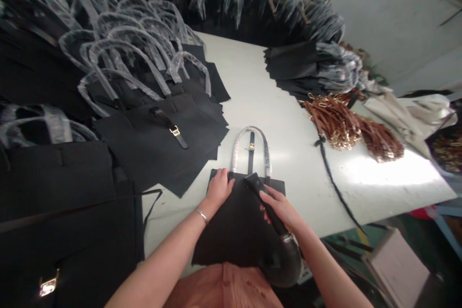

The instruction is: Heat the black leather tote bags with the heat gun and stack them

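Observation:
A black felt tote bag lies flat on the white table right in front of me, its plastic-wrapped handle and a black strap with a gold buckle pointing away. My left hand rests on the bag's upper left corner, fingers curled over the edge. My right hand is wrapped round a black tool with a dark hose, its flat head lying on the top edge of the bag.
Piles of black bags with wrapped handles fill the left side, one with a buckled strap on top. A further stack and a heap of brown straps with gold clasps lie at the right. A thin black cord crosses the table.

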`<move>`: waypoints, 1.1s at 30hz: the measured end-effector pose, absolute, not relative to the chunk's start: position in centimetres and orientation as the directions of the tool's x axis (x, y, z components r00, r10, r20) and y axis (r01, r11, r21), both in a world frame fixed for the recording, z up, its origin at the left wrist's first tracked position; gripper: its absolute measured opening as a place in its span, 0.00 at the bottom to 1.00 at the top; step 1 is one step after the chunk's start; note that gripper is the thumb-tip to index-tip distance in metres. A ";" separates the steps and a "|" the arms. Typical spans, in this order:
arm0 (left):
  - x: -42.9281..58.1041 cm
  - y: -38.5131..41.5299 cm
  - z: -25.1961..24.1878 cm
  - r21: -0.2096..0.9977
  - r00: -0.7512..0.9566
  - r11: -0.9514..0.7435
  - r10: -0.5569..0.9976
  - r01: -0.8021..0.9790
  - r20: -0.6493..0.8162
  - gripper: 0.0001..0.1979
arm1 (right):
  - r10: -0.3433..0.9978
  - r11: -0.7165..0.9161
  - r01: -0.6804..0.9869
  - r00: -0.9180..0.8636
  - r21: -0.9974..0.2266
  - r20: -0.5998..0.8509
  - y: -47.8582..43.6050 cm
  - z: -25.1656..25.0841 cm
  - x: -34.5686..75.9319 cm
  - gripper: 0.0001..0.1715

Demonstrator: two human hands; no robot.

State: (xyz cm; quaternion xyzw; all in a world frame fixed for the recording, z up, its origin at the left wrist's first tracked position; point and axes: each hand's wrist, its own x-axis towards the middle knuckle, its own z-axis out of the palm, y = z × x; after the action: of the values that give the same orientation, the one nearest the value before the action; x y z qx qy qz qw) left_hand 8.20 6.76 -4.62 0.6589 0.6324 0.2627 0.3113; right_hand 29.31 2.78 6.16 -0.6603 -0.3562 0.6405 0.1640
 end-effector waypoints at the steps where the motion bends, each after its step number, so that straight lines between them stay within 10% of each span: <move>1: 8.0 7.3 -4.5 0.764 0.084 0.017 0.992 0.645 -0.093 0.07 | 0.679 -0.695 0.251 -0.080 -0.674 -0.730 2.4 6.0 29.4 0.34; 12: 6.9 8.7 -3.6 0.803 0.169 0.239 0.907 0.546 -0.385 0.09 | 0.615 -0.714 0.263 -0.208 -0.649 -0.761 3.8 5.2 26.7 0.36; 18: 7.1 9.4 -2.4 0.714 0.110 0.168 0.939 0.680 -0.325 0.06 | 0.765 -0.640 0.187 0.067 -0.745 -0.641 6.6 5.1 26.8 0.39; 24: 11.1 15.2 -1.1 0.385 0.371 -0.398 0.917 0.833 0.145 0.14 | 0.768 -0.638 0.160 0.065 -0.753 -0.637 3.7 5.7 30.1 0.39; 33: 14.0 23.3 0.0 0.267 0.856 -0.830 0.516 0.491 0.031 0.12 | 0.723 -0.690 0.124 0.080 -0.713 -0.686 -1.8 2.3 31.5 0.60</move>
State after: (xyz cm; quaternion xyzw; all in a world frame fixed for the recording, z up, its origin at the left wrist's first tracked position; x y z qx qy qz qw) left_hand 14.01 23.32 -0.03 0.9551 0.2635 0.0509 0.1257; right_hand 31.53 -1.77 2.27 -0.6921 -0.3062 0.6050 0.2475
